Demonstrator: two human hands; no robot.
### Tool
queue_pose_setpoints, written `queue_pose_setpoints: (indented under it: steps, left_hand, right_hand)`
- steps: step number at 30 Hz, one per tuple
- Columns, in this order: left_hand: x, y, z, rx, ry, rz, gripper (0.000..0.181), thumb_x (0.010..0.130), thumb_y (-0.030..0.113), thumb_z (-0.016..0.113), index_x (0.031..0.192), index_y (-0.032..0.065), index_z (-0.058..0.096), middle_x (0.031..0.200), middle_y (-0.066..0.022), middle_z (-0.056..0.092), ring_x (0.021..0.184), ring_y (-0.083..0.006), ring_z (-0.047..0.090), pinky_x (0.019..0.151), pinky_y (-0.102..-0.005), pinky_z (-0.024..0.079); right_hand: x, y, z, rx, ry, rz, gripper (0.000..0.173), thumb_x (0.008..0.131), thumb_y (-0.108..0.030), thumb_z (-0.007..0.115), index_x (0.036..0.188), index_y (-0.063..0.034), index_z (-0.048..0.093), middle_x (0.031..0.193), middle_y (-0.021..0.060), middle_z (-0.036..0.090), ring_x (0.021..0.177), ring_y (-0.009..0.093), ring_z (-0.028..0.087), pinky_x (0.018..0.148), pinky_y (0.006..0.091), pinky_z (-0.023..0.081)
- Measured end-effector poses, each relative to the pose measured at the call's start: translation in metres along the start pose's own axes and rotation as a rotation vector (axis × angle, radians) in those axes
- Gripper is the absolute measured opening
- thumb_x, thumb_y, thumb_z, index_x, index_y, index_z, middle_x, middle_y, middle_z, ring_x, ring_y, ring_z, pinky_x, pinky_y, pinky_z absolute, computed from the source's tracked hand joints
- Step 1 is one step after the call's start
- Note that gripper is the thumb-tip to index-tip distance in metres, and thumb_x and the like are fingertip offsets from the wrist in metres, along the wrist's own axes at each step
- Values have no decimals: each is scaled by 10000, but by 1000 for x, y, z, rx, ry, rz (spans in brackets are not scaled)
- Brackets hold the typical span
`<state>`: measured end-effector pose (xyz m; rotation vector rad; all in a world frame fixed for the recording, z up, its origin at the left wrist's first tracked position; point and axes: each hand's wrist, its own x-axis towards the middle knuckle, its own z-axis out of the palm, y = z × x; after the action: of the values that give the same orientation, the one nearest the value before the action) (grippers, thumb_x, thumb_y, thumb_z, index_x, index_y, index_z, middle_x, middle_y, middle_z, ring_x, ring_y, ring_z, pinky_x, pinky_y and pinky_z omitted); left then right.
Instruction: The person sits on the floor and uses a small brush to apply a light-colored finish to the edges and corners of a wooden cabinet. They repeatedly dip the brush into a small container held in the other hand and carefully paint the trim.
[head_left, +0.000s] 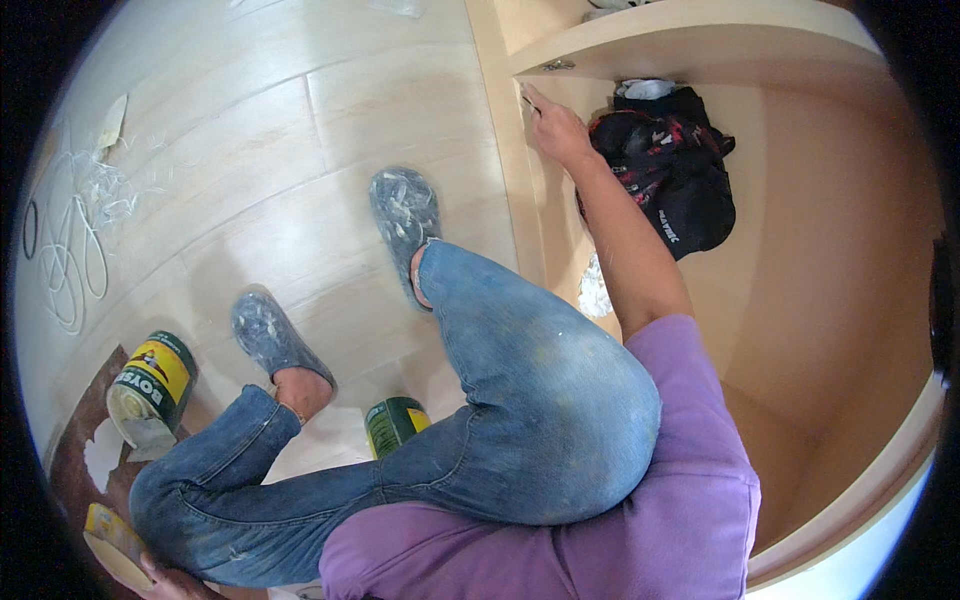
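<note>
At the upper right, my right hand (559, 129) reaches to the inner front corner of a pale wooden cabinet (529, 195). It pinches a small thin tool (531, 103) with a dark part, mostly hidden by the fingers, against the frame edge. A metal fitting (559, 66) sits on the panel just above. Low at the left edge of view, my left hand (169, 581) holds a yellow container (120, 547) by its side. Its pale inside shows, but the picture does not settle what it contains.
A black and red bag (652, 172) lies in the cabinet beside my right forearm, near crumpled white material (595, 289). A Boysen paint can (154, 382) stands left of my feet; another can (394, 426) is partly behind my leg. Looped white cord (71, 262) lies on the tiled floor (247, 150).
</note>
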<state>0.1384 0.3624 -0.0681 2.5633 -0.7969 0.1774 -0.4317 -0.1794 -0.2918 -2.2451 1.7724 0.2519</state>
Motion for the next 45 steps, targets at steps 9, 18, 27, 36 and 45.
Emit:
queue_pose_setpoints:
  steps: [9,18,27,36,45]
  left_hand:
    - [2,5,-4,16,-4,7,682,955,313,629,1476,-70,410,1482,-254,474,1340,-377,485,1131,-456,377]
    - [2,8,-3,27,-7,4,680,954,308,633,1476,-69,411,1482,-254,474,1341,-376,485,1132,-456,377]
    - [0,6,-5,36,-8,-5,678,953,302,637,1475,-68,413,1482,-253,475,1341,-376,485,1132,-457,377]
    - [1,4,-5,35,-9,-8,676,952,297,641,1475,-67,414,1482,-252,475,1341,-375,484,1132,-457,377]
    - [4,1,-6,36,-8,-12,673,951,291,645,1474,-66,416,1482,-252,475,1342,-375,484,1132,-457,377]
  right_hand:
    - [32,-5,1,-84,-94,-7,541,973,-201,467,1506,-292,444,1180,234,678,1090,433,641,942,532,494]
    - [33,-15,-4,-191,-116,-7,605,893,-157,472,1489,-265,469,1161,217,693,1098,397,655,944,504,511]
    - [18,-10,-23,-16,42,57,464,904,-191,502,1358,-217,596,1150,207,696,1088,410,654,934,515,516]
    - [5,-7,-5,-159,-58,17,365,893,-119,511,1248,-129,594,1144,217,678,1095,411,651,928,524,521]
    - [-21,-17,-7,-125,-101,-19,343,861,-103,523,1166,-91,681,1091,223,689,1019,394,678,889,515,538]
